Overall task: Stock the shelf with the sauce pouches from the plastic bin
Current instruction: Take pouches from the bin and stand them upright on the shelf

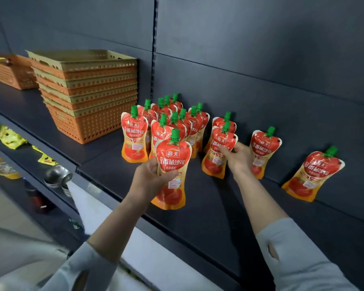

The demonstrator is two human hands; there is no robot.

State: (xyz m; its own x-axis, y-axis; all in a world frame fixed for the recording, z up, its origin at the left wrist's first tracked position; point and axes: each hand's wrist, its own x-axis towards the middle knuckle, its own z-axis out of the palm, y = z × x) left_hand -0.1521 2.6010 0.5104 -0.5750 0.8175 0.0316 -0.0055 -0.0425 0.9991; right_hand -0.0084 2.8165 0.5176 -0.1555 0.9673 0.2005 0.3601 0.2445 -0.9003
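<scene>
My left hand (150, 177) grips a red and orange tomato sauce pouch (172, 164) with a green cap, upright just above the dark shelf (208, 217). My right hand (237, 157) holds the right edge of another upright pouch (218, 152) that stands on the shelf. Behind it stands one more pouch (223, 120). A packed group of several pouches (168, 120) stands to the left in rows. Two single pouches (264, 150) (314, 173) lean against the back panel on the right. The plastic bin is not in view.
A stack of orange and tan perforated baskets (88, 95) sits on the shelf at the left, with another orange stack (11, 70) beyond it. The lower shelves at the left hold yellow packets (11, 139) and a metal ladle (57, 177). The shelf's back panel (261, 59) is dark.
</scene>
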